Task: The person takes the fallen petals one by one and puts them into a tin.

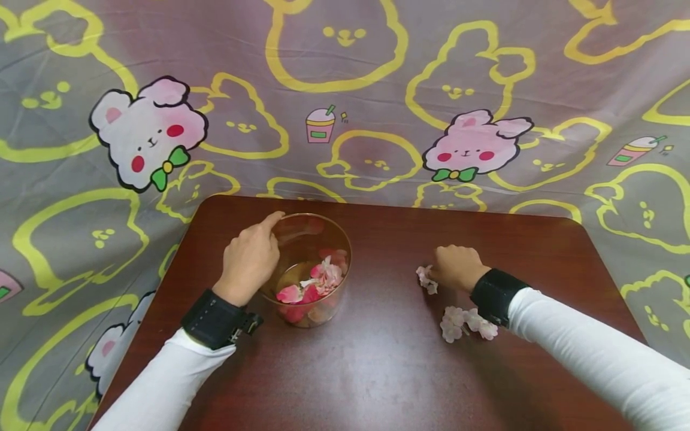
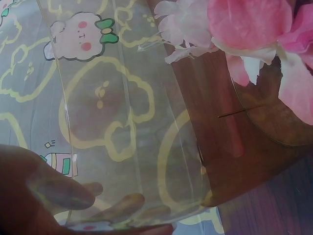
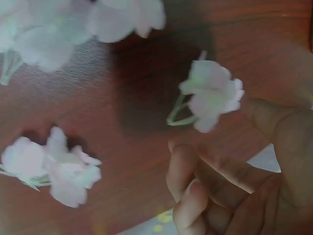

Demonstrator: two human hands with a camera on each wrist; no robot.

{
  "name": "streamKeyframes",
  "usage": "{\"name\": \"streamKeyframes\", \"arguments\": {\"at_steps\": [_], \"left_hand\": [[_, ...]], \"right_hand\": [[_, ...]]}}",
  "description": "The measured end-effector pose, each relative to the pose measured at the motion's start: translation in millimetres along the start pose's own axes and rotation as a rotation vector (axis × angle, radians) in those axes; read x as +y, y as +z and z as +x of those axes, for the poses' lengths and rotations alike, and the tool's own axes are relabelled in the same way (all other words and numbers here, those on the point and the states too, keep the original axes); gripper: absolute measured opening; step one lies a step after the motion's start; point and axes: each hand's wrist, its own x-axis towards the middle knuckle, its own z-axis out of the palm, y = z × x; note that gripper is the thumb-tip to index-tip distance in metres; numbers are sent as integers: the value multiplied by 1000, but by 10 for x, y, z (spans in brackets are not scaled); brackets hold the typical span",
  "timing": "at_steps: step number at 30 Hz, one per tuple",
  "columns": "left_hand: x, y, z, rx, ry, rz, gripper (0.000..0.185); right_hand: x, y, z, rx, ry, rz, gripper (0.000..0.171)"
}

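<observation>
Our left hand (image 1: 249,258) curls around the clear cup (image 1: 309,239) near the table's (image 1: 377,371) far left edge, while our right hand (image 1: 455,267), fingers loosely curled, touches a pale blossom (image 1: 426,279) lying just left of it.

Blurred pale blossoms (image 3: 73,24) cut off at the top edge.

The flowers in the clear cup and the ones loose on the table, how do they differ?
The flowers in the cup are mostly deep pink; the loose flowers are pale, nearly white. The cup's flowers lie piled together; the loose ones lie scattered on the table by the right hand. Both look like small artificial blossoms.
</observation>
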Motion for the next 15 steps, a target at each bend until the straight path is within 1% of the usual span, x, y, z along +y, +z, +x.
{"name": "streamKeyframes", "arguments": {"at_steps": [4, 9, 15], "left_hand": [[-1, -3, -4, -3, 3, 1, 43], [0, -4, -2, -5, 10, -1, 43], [-8, 9, 3, 6, 19, -8, 42]], "right_hand": [[41, 82, -19, -19, -15, 15, 24], [65, 202, -17, 13, -49, 41, 17], [82, 312, 6, 35, -61, 85, 11]]}}
